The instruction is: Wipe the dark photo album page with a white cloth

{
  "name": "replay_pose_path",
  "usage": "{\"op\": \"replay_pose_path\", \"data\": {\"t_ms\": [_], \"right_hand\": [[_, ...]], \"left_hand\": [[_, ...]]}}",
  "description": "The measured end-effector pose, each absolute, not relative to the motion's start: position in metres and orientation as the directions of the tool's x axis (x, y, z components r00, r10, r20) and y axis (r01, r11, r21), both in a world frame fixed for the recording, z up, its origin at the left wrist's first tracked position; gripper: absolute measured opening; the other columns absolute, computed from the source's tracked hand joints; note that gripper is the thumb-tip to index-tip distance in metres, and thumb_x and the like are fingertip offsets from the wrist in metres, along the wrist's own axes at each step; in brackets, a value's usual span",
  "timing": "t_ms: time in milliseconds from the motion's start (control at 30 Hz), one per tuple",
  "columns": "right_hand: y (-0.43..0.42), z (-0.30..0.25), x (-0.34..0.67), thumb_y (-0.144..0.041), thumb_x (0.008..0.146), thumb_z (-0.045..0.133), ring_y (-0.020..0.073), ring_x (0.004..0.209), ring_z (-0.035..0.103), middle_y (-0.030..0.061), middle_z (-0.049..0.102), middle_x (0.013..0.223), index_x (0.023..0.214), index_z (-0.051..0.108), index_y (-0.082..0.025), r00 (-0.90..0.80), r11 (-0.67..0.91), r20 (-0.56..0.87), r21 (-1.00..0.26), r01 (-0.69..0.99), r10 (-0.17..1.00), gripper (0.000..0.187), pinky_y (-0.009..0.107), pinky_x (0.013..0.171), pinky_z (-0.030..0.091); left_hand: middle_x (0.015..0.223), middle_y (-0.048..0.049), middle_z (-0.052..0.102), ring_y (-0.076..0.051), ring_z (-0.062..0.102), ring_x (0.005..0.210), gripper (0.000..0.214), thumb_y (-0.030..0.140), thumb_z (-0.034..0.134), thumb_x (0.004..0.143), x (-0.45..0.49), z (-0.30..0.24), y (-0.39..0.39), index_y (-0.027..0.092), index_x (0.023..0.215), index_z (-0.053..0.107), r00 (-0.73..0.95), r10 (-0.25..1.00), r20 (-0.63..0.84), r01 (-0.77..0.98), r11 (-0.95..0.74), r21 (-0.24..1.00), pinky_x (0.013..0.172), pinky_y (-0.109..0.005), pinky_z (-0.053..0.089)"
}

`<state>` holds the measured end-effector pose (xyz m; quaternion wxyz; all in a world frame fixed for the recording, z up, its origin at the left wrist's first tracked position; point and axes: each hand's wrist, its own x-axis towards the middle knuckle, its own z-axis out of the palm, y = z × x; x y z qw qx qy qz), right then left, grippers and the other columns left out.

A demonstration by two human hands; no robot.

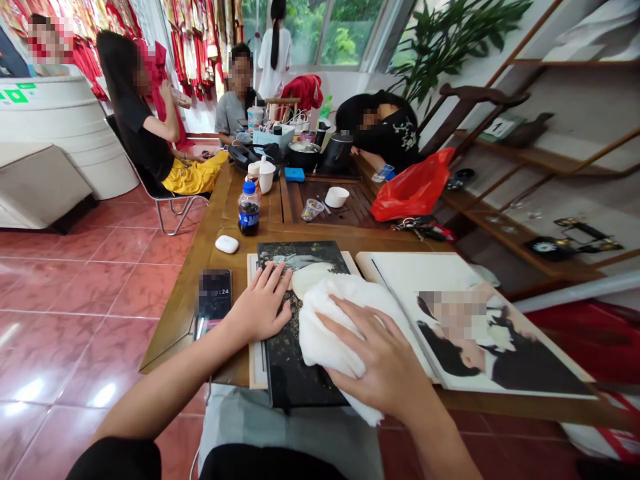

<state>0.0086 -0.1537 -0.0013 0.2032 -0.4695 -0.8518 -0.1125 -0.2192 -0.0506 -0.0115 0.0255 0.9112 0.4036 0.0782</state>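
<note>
A dark picture panel [293,380] with gold-coloured specks lies near the table's front edge, over a pale frame whose edges show beneath it. My left hand [264,303] rests flat on the panel's left side, fingers spread. Bunched under my right hand [377,353] is a white cloth [325,307], gripped against the panel and hanging past its lower edge. The cloth hides much of the panel's right half. To the right lies a large photo print [400,280] in a pale frame, showing people in dark and white clothing.
A phone [214,300] and a white earbud case [227,245] lie to the left. Farther back stand a bottle with a blue cap [249,210], a white bowl [337,197] and a red plastic bag [415,190]. Several people sit or stand beyond. Wooden shelves [530,157] border the right side.
</note>
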Motion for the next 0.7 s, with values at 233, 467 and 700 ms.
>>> {"op": "replay_pose_path", "data": {"t_ms": [233, 467, 700], "right_hand": [[-0.164, 0.006, 0.007, -0.039, 0.088, 0.060, 0.0337, 0.128, 0.055, 0.0174, 0.055, 0.144, 0.141, 0.055, -0.021, -0.453, 0.502, 0.500, 0.040, 0.864, 0.739, 0.057, 0.053, 0.105, 0.038], [-0.162, 0.003, 0.007, -0.035, 0.088, 0.057, 0.0341, 0.131, 0.053, 0.0171, 0.054, 0.146, 0.141, 0.054, -0.021, -0.470, 0.524, 0.464, 0.017, 0.852, 0.751, 0.055, 0.054, 0.105, 0.037], [-0.158, 0.000, 0.006, -0.038, 0.088, 0.057, 0.0346, 0.135, 0.050, 0.0154, 0.048, 0.153, 0.147, 0.050, -0.023, -0.454, 0.503, 0.425, -0.001, 0.865, 0.783, 0.061, 0.054, 0.105, 0.037]], "left_hand": [[0.166, -0.0188, 0.029, -0.037, 0.023, 0.155, 0.064, 0.037, 0.036, 0.101, -0.220, -0.013, -0.051, 0.006, 0.156, 0.033, 0.660, 0.741, 0.123, 0.735, -0.671, 0.094, 0.125, -0.050, 0.024], [0.165, -0.0186, 0.031, -0.036, 0.023, 0.155, 0.063, 0.038, 0.035, 0.102, -0.220, -0.014, -0.051, 0.006, 0.156, 0.032, 0.667, 0.730, 0.149, 0.727, -0.681, 0.089, 0.125, -0.050, 0.023], [0.165, -0.0181, 0.030, -0.036, 0.023, 0.155, 0.063, 0.037, 0.036, 0.102, -0.219, -0.012, -0.051, 0.006, 0.156, 0.034, 0.661, 0.738, 0.133, 0.733, -0.674, 0.092, 0.126, -0.049, 0.023]]}}
